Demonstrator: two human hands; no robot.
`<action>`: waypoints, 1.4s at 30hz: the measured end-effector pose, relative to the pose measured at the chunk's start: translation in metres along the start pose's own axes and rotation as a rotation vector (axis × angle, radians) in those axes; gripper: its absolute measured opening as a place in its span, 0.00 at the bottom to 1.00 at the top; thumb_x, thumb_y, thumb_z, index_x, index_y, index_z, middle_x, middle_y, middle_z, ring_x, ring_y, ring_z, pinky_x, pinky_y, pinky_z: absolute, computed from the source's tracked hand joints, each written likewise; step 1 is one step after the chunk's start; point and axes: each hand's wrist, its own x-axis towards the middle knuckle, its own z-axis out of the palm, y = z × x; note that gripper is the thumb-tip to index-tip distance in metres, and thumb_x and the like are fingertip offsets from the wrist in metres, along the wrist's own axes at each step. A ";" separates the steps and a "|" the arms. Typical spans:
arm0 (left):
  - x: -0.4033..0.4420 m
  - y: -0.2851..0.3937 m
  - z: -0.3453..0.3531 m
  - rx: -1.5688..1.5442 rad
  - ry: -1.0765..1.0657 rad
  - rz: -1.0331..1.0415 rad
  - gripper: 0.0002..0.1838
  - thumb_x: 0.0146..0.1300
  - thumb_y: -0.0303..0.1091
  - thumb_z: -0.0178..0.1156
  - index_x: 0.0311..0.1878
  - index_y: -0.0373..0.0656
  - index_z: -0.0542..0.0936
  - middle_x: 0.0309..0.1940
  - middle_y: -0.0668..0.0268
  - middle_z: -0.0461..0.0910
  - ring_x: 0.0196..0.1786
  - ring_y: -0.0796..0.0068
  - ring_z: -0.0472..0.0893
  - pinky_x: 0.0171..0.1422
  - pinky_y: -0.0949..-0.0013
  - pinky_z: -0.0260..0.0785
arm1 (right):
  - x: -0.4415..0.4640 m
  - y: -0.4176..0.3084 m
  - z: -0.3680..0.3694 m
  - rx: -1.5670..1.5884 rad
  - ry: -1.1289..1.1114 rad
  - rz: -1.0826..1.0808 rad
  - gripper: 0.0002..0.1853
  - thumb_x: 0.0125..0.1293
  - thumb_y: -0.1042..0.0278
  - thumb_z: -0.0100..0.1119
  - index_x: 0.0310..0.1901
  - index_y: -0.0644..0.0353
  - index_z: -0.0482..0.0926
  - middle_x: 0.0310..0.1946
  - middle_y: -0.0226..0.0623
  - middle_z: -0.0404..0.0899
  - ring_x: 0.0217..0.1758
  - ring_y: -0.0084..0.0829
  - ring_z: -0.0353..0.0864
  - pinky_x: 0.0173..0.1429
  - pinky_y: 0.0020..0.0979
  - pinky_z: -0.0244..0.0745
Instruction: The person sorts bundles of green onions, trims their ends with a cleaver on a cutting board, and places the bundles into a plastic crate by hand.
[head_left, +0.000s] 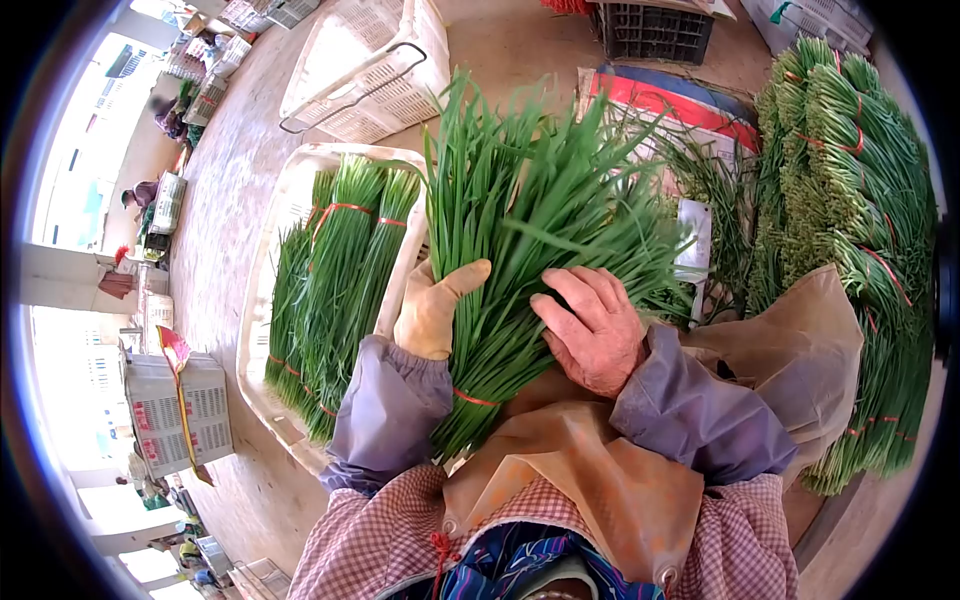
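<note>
A large bunch of green chives (490,330), bound low with a red band (474,398), rests over my lap with its leaves fanned out away from me. My left hand (432,312), in a pale yellow glove, is closed around the bunch's left side, thumb across the leaves. Bare, my right hand (592,325) has its bent fingers closed into the leaves on the right side. Some leaf tips there are blurred. Left of the bunch, a white plastic crate (255,310) holds several banded chive bundles (340,270).
Many banded bundles (870,200) are stacked at the right. A metal blade (692,240) lies beside loose leaves (712,180). Beyond stand a white crate (375,85) and a black crate (655,35). Grey crates (180,410) stand at the left; other people sit further off.
</note>
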 end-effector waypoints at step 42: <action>-0.014 0.007 0.009 0.067 0.023 0.015 0.15 0.67 0.31 0.62 0.54 0.35 0.79 0.42 0.61 0.85 0.39 0.71 0.84 0.45 0.67 0.78 | -0.020 0.060 -0.007 0.095 -0.162 0.589 0.23 0.72 0.55 0.51 0.64 0.56 0.70 0.46 0.54 0.81 0.46 0.57 0.81 0.48 0.53 0.74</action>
